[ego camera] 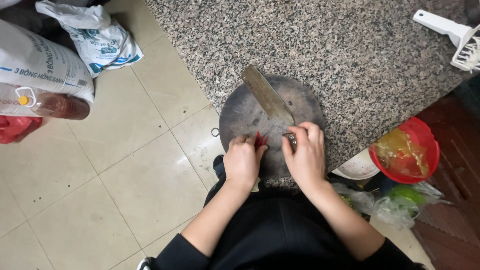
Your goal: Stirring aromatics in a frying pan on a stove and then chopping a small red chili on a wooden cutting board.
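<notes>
left hand curled, pinning a small bunch of red chillies on the round dark chopping board at the table edge; right hand gripping one cleaver. best keeping fingertips tucked, blade close to knuckles. one board, one cleaver, chillies too bunched to count.

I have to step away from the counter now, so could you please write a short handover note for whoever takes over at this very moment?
Left hand: fingers pressed on the thin red chilli strips, pinning them to the round dark wooden chopping board.
Right hand: closed on the handle of the broad steel cleaver; the blade lies across the board, pointing away from the body.
The board sits at the edge of the speckled granite counter.
Done: the chillies look split into strips.
Left: apparently finer cutting; no chopped pile shows on the board yet.
</notes>
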